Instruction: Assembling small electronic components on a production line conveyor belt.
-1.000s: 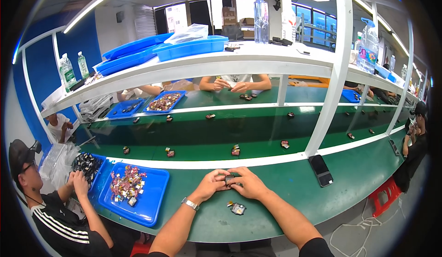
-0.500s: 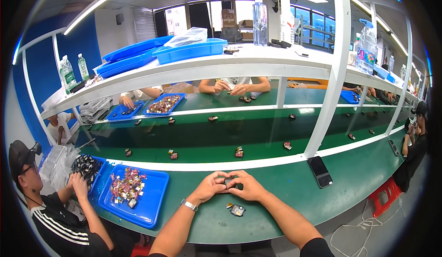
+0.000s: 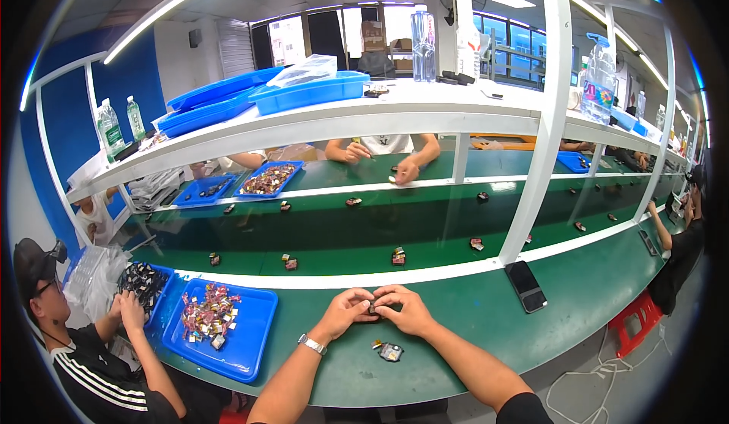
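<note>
Head view: the left hand (image 3: 342, 315) and right hand (image 3: 408, 312) meet at the green tabletop (image 3: 463, 314), the grip of each narrowed on a small dark part (image 3: 372, 309), mostly hidden between the fingers. An electronic module (image 3: 390, 352) lies nearer the wearer, apart from both hands. Leftward, a blue tray (image 3: 257, 337) holds loose components (image 3: 209, 314); rightward lies a smartphone (image 3: 525, 287)

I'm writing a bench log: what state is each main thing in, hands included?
Left hand: pinching small dark part
Right hand: pinching the same part
Small dark part: held, mostly hidden
Loose electronic module: lying on green bench
Nearest blue tray: partly filled
Black smartphone: lying flat, screen dark
Silver wristwatch: worn
Tall clear bottle: upright
</note>
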Demonstrator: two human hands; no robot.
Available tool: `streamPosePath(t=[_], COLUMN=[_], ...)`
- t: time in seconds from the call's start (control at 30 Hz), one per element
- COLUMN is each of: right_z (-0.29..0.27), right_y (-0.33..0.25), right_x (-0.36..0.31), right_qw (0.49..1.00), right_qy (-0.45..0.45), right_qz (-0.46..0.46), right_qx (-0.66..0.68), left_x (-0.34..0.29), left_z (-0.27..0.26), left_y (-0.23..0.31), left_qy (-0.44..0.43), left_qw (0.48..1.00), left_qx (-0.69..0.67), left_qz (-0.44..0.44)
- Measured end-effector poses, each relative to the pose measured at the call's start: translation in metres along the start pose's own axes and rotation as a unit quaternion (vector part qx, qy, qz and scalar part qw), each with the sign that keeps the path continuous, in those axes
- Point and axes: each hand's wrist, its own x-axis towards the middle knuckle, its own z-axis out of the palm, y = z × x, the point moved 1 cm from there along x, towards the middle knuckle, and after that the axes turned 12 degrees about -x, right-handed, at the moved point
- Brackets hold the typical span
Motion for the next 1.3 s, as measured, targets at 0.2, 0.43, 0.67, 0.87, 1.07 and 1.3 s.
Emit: streamPosePath(t=[0.2, 0.43, 0.67, 0.87, 1.07, 1.3], right_z=[0.003, 0.006, 0.006, 0.006, 0.005, 0.005], right_y=[0.007, 0.009, 0.010, 0.006, 0.002, -0.006], right_x=[0.000, 0.000, 0.000, -0.001, -0.002, -0.003], right_qw=[0.996, 0.995, 0.995, 0.995, 0.999, 0.990], right_qy=[-0.008, -0.012, -0.026, -0.033, -0.008, 0.068], right_qz=[0.030, 0.032, 0.039, 0.044, 0.024, -0.032], right_qx=[0.080, 0.095, 0.091, 0.086, 0.021, -0.116], left_x=[0.001, 0.001, 0.001, 0.002, 0.003, 0.002], left_z=[0.002, -0.001, 0.002, -0.004, -0.002, -0.003], left_y=[0.001, 0.001, 0.005, 0.002, 0.000, -0.004], left_qy=[-0.012, -0.007, -0.017, -0.017, -0.012, -0.014], left_qw=[0.999, 0.999, 0.997, 0.996, 0.998, 1.000], left_qx=[0.030, 0.037, 0.055, 0.060, 0.045, 0.023], left_qz=[0.014, -0.015, -0.042, -0.064, -0.040, -0.015])
